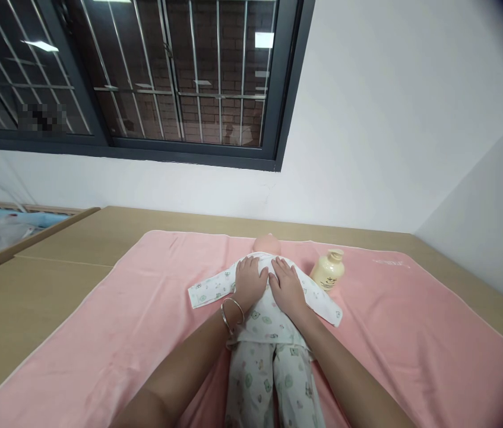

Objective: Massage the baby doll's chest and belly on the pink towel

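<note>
A baby doll lies on its back, its head toward the wall and its sleeved arms spread wide. It wears a white patterned top and matching trousers. My left hand rests flat on the left side of the doll's chest, fingers stretched out, with a metal bangle at the wrist. On the other side of the chest lies my right hand, palm down and fingers extended. The thumbs are close together. A pale yellow bottle leans on the cloth near the doll's right-hand sleeve.
A pink cloth covers much of the wooden tabletop. At the far left, a wooden-edged bin holds clear plastic and something blue. Behind stand a white wall and a dark-framed window with bars.
</note>
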Demonstrator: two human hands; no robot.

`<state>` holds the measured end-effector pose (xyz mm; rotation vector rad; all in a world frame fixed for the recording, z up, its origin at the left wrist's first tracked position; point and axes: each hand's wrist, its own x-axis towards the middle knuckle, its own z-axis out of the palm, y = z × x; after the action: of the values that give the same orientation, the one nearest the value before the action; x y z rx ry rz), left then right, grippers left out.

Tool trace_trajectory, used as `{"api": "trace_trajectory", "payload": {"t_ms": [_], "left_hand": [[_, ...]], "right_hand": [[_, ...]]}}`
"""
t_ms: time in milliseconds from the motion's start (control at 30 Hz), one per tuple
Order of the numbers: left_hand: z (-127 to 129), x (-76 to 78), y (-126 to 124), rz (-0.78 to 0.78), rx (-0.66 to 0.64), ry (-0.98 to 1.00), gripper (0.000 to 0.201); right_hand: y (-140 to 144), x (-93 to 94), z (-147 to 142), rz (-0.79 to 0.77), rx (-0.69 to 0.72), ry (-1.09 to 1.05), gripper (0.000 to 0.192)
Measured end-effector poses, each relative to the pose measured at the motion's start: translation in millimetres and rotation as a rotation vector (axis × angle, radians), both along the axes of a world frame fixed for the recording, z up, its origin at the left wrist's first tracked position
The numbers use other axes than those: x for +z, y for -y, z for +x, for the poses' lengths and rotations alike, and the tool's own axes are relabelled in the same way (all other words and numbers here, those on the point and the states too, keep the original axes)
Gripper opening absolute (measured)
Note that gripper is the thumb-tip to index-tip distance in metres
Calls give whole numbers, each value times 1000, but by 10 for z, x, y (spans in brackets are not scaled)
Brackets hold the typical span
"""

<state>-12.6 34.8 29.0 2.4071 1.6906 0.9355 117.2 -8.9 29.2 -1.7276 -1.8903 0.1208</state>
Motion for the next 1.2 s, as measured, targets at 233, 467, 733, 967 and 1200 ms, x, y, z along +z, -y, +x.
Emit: {"api": "trace_trajectory", "payload": {"t_ms": [233, 467, 733, 967, 1200], "left_hand": [[-11, -27, 0, 37, -30, -35, 36], [-15, -3, 5, 45, -38, -68, 35], [67, 85, 220, 120, -70, -179, 29], [86, 113, 248, 124, -78, -191, 31], [-59, 127, -1, -20, -62, -96, 31]], "right_hand": [[-2, -9, 3, 2, -2, -1, 51], [10, -5, -8, 3, -1, -7, 51], [-72, 19, 113, -32, 24, 7, 52], [-64, 39, 96, -51, -46, 99, 52], [178, 78, -208, -12, -106, 285, 51]]}}
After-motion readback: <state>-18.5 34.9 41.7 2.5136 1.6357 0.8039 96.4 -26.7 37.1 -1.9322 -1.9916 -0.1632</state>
